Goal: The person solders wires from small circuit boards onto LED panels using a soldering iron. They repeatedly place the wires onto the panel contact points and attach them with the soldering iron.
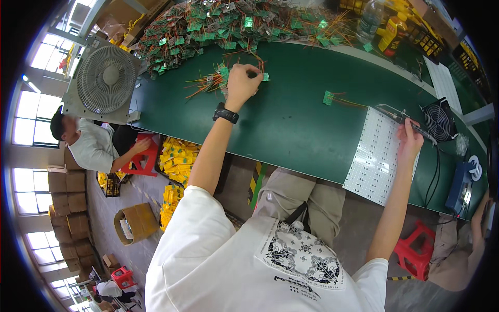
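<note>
A: Largest element?

B: Dark green workbench (291, 130), running across most of the view.

A: Next in size?

B: Heap of green circuit boards with orange wires (208, 26), piled along the far side. Then, at the left end, a large grey fan (106, 78); toward the right, a white dotted sheet (371, 156), reaching the near edge.

A: Smaller apparatus?

B: Blue box (457, 184) near the right end, with a white reel (475, 169) beside it; farther back, a small black fan (438, 122).

A: And the hands?

B: Left hand (243, 84): fingers curled, thumb and forefinger close together, just beside a loose cluster of wired boards (210, 81). Right hand (409, 138): closed round a pen-shaped tool (427, 136), near the sheet's upper right corner.

A: Smallest parts?

B: Lone wired board (328, 98), on the bench between both hands, wires extending toward the tool. Smaller still, a small green board (265, 77) at the left fingertips; gripped or merely adjacent, cannot tell.
</note>
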`<state>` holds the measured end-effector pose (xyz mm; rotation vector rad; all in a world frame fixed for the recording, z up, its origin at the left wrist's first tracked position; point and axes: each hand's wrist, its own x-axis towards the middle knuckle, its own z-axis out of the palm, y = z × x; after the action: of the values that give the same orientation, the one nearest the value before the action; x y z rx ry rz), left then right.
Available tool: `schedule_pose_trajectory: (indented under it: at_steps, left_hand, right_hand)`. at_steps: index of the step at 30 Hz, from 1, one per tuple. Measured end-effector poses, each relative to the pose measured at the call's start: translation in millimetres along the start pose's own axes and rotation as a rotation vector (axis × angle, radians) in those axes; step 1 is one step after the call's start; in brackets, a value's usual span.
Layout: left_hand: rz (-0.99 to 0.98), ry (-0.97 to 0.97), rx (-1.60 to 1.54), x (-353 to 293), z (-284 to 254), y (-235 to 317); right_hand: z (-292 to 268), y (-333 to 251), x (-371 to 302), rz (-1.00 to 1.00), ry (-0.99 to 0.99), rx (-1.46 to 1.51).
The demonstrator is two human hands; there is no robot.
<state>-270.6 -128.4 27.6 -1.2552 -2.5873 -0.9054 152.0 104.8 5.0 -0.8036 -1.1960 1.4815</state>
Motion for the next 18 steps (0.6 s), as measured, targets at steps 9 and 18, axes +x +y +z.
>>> schedule_pose_trajectory:
  at_steps: [9, 18]
  left_hand:
    - [-0.233, -0.077, -0.675, -18.4, -33.1, 21.0]
    - [-0.215, -0.196, -0.767, -33.8, -34.7, 27.6]
  right_hand:
    - [-3.2, 1.4, 2.2, -0.003, 0.018, -0.028]
    - [-3.0, 3.4, 3.4, 0.004, 0.014, -0.026]
